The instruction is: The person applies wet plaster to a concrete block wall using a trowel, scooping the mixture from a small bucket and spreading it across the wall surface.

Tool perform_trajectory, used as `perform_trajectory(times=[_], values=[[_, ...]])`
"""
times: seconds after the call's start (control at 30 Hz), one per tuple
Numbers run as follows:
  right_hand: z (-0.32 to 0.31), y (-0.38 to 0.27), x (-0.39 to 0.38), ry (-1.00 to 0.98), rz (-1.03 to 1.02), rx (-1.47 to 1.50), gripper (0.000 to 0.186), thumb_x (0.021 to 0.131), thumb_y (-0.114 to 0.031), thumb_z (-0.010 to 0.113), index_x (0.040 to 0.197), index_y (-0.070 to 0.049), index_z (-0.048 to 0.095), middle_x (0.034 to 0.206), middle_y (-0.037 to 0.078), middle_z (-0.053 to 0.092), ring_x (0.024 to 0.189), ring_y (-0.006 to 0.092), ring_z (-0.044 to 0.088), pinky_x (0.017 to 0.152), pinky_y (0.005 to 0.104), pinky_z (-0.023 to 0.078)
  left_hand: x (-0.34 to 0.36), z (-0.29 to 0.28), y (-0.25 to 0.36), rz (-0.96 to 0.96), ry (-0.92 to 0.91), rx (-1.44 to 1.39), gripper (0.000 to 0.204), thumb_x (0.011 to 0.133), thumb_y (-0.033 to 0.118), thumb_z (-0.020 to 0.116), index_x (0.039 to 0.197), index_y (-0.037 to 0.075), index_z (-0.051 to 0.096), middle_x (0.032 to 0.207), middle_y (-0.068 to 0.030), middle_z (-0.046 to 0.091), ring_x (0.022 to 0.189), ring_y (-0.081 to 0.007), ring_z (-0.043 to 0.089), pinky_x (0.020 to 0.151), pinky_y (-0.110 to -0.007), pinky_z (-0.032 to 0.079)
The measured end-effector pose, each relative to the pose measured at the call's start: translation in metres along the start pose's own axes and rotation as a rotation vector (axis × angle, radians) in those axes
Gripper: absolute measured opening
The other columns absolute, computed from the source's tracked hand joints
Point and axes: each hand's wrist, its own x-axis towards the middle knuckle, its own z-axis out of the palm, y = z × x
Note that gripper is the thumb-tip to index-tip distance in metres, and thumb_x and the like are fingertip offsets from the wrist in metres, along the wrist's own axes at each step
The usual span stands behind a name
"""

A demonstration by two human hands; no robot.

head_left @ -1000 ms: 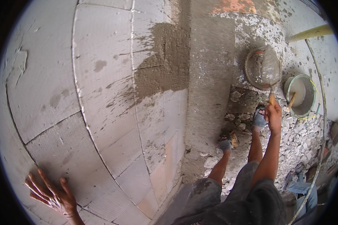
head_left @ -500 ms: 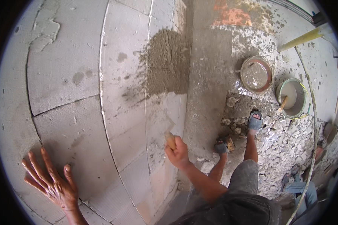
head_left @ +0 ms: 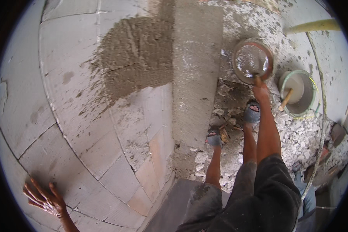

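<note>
My left hand is spread against the light grey block wall at the lower left, fingers apart and holding nothing. My right hand grips the wooden handle of a trowel, whose blade is hidden in wet grey mortar in a round reddish-rimmed bucket. A dark patch of wet, rough mortar with splattered edges covers the upper part of the blocks. Right of my hand stands a green-rimmed bucket of grey liquid, with a wooden handle leaning in it.
My sandalled feet stand among broken rubble. A plain grey strip runs beside the blocks. A yellow pole and a cord lie to the right. Part of another person's jeans shows at the lower right.
My right hand has swung from the bucket over to the wall and back into the bucket with the trowel. The wet patch looks fuller. My left hand stays on the wall.
</note>
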Motion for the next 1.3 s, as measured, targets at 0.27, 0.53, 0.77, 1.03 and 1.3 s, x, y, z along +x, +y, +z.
perform_trajectory(times=[0.27,0.53,0.77,1.03,1.3], values=[[-0.012,-0.039,-0.071,-0.489,0.513,1.264,0.007,0.088,-0.012,0.063,0.089,-0.008,0.057,0.065,-0.001,0.053,0.045,0.0106,0.046,0.041,0.0269,0.038,0.003,-0.027,0.006,-0.018,0.002,0.025,0.075,0.103,0.068,0.034,0.165,0.026,0.026,0.171,-0.0067,0.024,0.159,-0.0312,0.014,0.12,-0.07,0.014],[-0.059,-0.064,-0.091,-0.316,0.423,1.242,0.007,0.09,-0.013,0.065,0.092,-0.01,0.059,0.065,-0.004,0.053,0.047,0.0062,0.047,0.041,0.0241,0.035,-0.008,-0.023,-0.007,-0.003,-0.059,0.038,0.075,0.104,0.062,0.041,0.165,0.019,0.029,0.17,-0.0144,0.022,0.159,-0.0392,0.012,0.119,-0.072,0.012],[-0.154,-0.133,-0.076,0.007,0.507,1.213,0.01,0.092,-0.008,0.062,0.102,-0.005,0.06,0.079,-0.001,0.056,0.061,0.0055,0.054,0.048,0.0268,0.041,-0.005,-0.025,-0.006,-0.006,-0.122,0.029,0.081,0.102,0.065,0.042,0.165,0.016,0.028,0.17,-0.0149,0.021,0.159,-0.0395,0.007,0.121,-0.07,0.005],[0.021,-0.396,0.02,0.426,0.445,0.797,0.024,0.09,-0.015,0.068,0.109,-0.003,0.061,0.092,0.012,0.069,0.074,0.0236,0.067,0.067,0.0405,0.054,-0.014,-0.009,-0.011,-0.046,-0.135,-0.121,0.088,0.092,0.067,0.061,0.157,0.011,0.042,0.165,-0.0252,0.028,0.147,-0.0612,0.024,0.106,-0.086,0.019],[-0.093,-0.531,-0.15,-0.147,0.186,1.595,0.022,0.088,-0.001,0.068,0.109,-0.005,0.059,0.089,0.01,0.061,0.069,0.0209,0.06,0.061,0.0343,0.049,-0.018,-0.037,-0.016,0.019,-0.401,0.022,0.093,0.099,0.073,0.04,0.164,0.008,0.025,0.165,-0.0347,0.016,0.15,-0.0624,0.012,0.11,-0.083,0.011]])
